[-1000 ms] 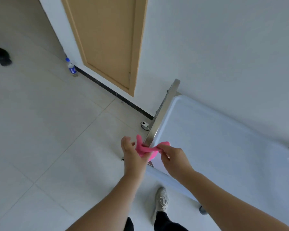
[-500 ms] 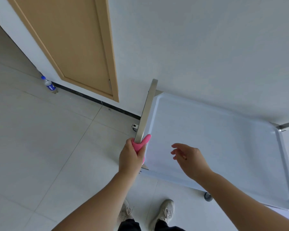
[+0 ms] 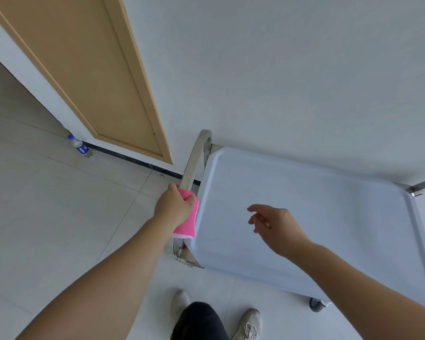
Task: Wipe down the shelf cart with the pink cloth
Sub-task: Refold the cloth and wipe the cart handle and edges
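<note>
Left hand (image 3: 173, 207) gripped pink cloth (image 3: 188, 223) around the cart's (image 3: 304, 217) metal handle (image 3: 193, 160), frame centre. Right hand (image 3: 277, 229) hovered over the tray, fingers relaxed, empty.

Pale grey tiled floor (image 3: 47, 229), thin grout lines. Plain white wall (image 3: 280, 69) at far side. Tan wooden door (image 3: 84, 69) at far left. Dark baseboard (image 3: 133, 159) along wall foot; small blue-capped bottle (image 3: 79, 144) standing beside it.

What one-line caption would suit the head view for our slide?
Left hand grips the pink cloth around the shelf cart handle; right hand hovers open above its top shelf.
</note>
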A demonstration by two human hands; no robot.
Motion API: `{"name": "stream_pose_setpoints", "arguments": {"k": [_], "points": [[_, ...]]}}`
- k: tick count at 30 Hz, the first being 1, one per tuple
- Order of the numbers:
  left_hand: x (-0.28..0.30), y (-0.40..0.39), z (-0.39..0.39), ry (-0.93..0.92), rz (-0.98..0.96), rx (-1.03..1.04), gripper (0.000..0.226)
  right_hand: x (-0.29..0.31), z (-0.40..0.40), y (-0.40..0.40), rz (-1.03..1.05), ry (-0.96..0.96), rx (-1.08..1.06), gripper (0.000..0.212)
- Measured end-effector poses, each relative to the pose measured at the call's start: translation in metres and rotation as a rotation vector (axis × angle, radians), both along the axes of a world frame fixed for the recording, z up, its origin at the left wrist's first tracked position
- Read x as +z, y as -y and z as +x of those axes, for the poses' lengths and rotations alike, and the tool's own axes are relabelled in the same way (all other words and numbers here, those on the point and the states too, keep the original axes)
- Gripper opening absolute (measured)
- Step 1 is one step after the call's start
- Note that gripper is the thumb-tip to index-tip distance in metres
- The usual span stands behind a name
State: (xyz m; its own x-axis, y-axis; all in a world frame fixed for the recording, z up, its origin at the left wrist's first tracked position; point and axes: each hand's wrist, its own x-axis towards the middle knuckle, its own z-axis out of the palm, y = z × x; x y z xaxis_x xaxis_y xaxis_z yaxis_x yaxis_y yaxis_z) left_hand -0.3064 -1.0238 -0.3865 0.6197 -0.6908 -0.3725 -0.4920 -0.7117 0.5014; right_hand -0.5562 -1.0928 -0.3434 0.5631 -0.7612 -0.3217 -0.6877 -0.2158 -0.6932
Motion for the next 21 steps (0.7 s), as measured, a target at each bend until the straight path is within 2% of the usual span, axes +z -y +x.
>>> {"name": "stream_pose_setpoints", "arguments": {"k": [6, 15, 21], "points": [[0.0, 0.041, 0.016, -0.103, 0.014, -0.034, 0.059, -0.01, 0.016, 0.007, 0.021, -0.028, -0.011, 0.032], [-0.006, 0.129, 0.046, -0.11, -0.036, -0.104, 0.051, -0.018, 0.06, 0.027, 0.053, -0.042, -0.164, 0.029], [0.001, 0.192, 0.065, -0.149, 0.025, -0.112, 0.048, -0.02, 0.062, 0.036, 0.051, -0.082, -0.257, 0.029]]}}
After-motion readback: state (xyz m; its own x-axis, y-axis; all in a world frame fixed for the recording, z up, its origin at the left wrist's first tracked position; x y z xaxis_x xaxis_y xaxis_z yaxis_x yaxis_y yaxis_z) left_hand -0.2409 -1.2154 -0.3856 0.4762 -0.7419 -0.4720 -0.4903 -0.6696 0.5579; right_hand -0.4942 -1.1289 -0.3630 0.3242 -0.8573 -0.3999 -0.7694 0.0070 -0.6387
